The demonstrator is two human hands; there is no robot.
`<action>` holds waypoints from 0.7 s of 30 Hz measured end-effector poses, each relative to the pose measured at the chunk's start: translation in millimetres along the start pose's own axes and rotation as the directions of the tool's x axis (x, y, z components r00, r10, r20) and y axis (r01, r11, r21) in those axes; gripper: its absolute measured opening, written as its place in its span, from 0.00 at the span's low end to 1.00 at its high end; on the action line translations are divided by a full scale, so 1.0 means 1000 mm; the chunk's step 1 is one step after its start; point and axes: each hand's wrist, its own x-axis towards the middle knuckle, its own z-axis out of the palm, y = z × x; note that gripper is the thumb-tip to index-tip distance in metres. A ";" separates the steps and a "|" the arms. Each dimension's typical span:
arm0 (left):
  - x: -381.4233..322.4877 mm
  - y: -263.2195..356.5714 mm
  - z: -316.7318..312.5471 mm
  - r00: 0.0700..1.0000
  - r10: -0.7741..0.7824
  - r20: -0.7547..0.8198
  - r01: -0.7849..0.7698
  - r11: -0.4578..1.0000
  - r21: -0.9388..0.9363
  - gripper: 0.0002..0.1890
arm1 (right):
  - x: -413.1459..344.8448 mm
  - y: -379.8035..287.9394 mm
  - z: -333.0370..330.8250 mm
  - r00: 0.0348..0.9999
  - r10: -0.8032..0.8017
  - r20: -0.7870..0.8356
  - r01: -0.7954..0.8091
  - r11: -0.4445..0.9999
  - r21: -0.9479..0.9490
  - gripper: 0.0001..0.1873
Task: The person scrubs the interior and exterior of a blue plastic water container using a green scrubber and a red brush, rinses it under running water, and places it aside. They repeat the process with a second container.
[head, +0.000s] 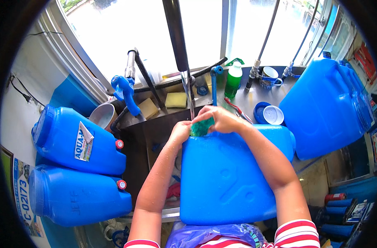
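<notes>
A green scouring pad (202, 126) is held between my two hands, beside a thin stream of running water (188, 100). My left hand (181, 131) pinches its left edge. With bent fingers my right hand (224, 120) grips the pad from above and the right. Just below them a large blue plastic water container (225, 176) lies on its side in front of my body, across the sink edge. Its far upper edge is close under both hands. The water falls from a dark pipe (176, 37) above.
Two blue containers with red-capped spouts (80, 139) lie at the left. More blue containers (325, 108) are at the right. Along the back ledge stand yellow sponges (176, 100), a green liquid bottle (233, 80), a brush (238, 109), lids (273, 115) and a mug (268, 79).
</notes>
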 end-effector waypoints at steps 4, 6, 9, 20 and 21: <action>0.004 -0.001 0.001 0.998 0.042 0.049 -0.045 0.998 0.052 0.14 | 0.000 0.014 -0.007 0.968 0.085 -0.234 -0.145 0.957 -0.252 0.32; -0.009 0.012 0.004 1.000 -0.010 0.014 0.008 0.994 0.112 0.14 | 0.001 0.016 -0.003 0.992 0.009 -0.128 -0.010 1.000 -0.004 0.32; -0.009 0.008 0.002 1.000 -0.016 0.004 0.016 0.999 0.042 0.13 | 0.001 0.012 -0.003 0.999 0.040 -0.028 -0.040 0.999 -0.002 0.31; -0.009 0.014 0.003 0.996 0.014 0.085 -0.021 0.996 0.089 0.13 | -0.002 0.010 -0.006 0.956 0.109 -0.272 -0.200 0.922 -0.332 0.33; -0.013 0.016 0.004 0.998 -0.016 0.067 0.009 0.996 0.090 0.13 | -0.002 0.007 -0.003 0.984 0.071 -0.163 -0.106 0.970 -0.218 0.31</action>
